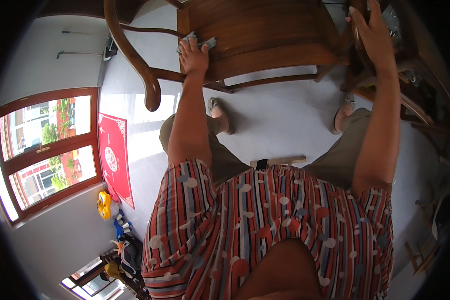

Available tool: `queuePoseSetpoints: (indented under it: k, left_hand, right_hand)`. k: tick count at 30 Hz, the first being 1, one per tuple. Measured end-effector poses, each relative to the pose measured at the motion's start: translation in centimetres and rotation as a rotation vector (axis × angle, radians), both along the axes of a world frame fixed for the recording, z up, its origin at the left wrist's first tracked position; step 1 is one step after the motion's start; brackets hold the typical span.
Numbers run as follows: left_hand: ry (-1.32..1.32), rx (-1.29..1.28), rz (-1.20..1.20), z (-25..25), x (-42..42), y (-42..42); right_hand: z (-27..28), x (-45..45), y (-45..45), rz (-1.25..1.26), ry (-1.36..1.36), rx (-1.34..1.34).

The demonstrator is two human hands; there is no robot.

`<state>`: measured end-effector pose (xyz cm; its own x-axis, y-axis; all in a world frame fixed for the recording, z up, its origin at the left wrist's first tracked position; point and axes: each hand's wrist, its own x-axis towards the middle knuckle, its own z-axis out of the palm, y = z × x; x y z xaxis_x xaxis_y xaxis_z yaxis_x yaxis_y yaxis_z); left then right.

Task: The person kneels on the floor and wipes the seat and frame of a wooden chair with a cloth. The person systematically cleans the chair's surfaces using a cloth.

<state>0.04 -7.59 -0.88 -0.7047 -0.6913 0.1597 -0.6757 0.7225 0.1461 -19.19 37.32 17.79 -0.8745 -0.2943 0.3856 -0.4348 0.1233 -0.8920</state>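
A dark wooden armchair [262,30] with a flat, glossy seat stands before me, its curved armrest [135,63] at the left. My left hand [194,56] presses a crumpled grey-green cloth [209,42] onto the seat's left edge, fingers spread over it. At the upper right, my right hand [371,33] rests around a rounded wooden rail, the thumb apart from the fingers; part of this hand is cut off by the picture's top edge.
More dark wooden furniture [427,86] stands close at the right. A low wooden stool [298,159] shows partly beneath me. On the left lie a red patterned mat [116,157] by the glazed door and colourful toys [105,205] along the wall. Two long-handled tools lean at upper left.
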Motion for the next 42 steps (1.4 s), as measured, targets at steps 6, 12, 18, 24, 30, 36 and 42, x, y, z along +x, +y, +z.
queuePoseSetpoints:
  k: [6,12,18,24,30,36,42]
  left_hand:
    - [-0.041,0.102,0.096,0.6,-2.6,-2.3]
    - [-0.042,0.065,-0.011,0.6,-0.9,-2.8]
    - [-0.046,0.019,-0.163,1.0,-4.5,7.2]
    - [0.019,-0.083,-0.516,0.1,-7.6,19.3]
    - [0.141,-0.044,-0.819,0.5,-11.1,28.8]
    - [0.124,-0.089,-0.81,0.8,-6.9,25.1]
    - [0.021,-0.121,-0.456,0.4,1.2,14.0]
  right_hand:
    - [0.6,0.6,0.3,-0.057,-0.01,0.093]
    - [-0.5,-0.4,-0.1,-0.062,0.132,0.166]
    - [-0.5,-0.8,-0.5,-0.168,0.197,0.296]
    - [-2.3,-1.4,-1.9,-0.127,0.293,0.28]
    - [-1.9,-2.4,-0.5,-0.168,0.319,0.292]
    - [-1.2,-2.5,1.0,-0.144,0.252,0.256]
    - [-1.3,-2.1,0.8,-0.145,0.195,0.28]
